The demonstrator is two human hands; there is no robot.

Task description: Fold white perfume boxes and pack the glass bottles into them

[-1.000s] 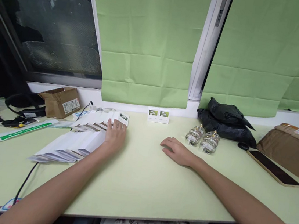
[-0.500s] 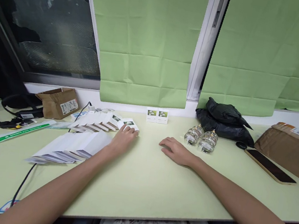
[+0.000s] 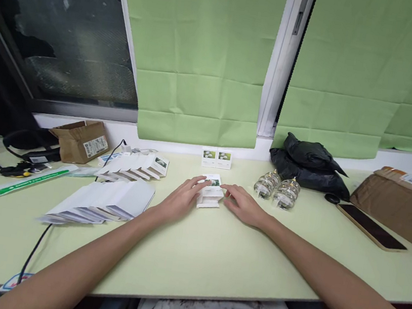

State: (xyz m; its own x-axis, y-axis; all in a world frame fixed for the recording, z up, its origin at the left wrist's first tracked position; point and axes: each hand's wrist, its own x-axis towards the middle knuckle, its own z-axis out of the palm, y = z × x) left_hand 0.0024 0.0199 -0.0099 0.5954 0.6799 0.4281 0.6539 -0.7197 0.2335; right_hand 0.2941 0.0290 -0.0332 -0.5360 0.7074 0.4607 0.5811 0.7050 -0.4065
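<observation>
A small white paper box (image 3: 210,194) with a green picture on it lies at the middle of the table, its near end apparently open with flaps. My left hand (image 3: 183,198) has its fingers over the left side of this box and grips it. On the other side, my right hand (image 3: 243,206) rests with spread, slightly bent fingers, the fingertips right at the box's right edge. Whether they touch it I cannot tell. Beyond stand two white boxes (image 3: 216,158) side by side with green pictures.
Stacked clear jars with gold tops (image 3: 285,193) stand right of my right hand. Fanned white cartons (image 3: 102,201) and further picture boxes (image 3: 133,166) lie at left. A phone (image 3: 371,227), a cardboard box (image 3: 400,207) and black plastic bags (image 3: 307,166) are at right.
My left hand has brought the small white box rightward from the row at left to the middle. My right hand has hardly moved.
</observation>
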